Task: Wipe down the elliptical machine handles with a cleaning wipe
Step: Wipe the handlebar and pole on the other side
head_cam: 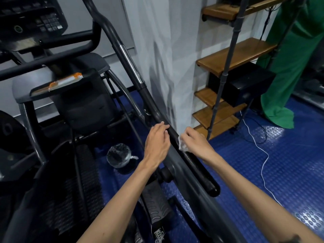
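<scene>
1. At centre frame, the left hand (pixel 157 141) is resting relaxed fingers on the long black elliptical handle bar (pixel 196 163).
2. Just right, the right hand (pixel 194 142) is pinching a crumpled white cleaning wipe (pixel 182 145) against that bar.

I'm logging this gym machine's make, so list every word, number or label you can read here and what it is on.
None can be read.
Console keypad: keys too small and blurred.
Orange and white pack on the machine's tray: print blurred.
White marks on a dark thing at the bottom edge: not legible.
</scene>
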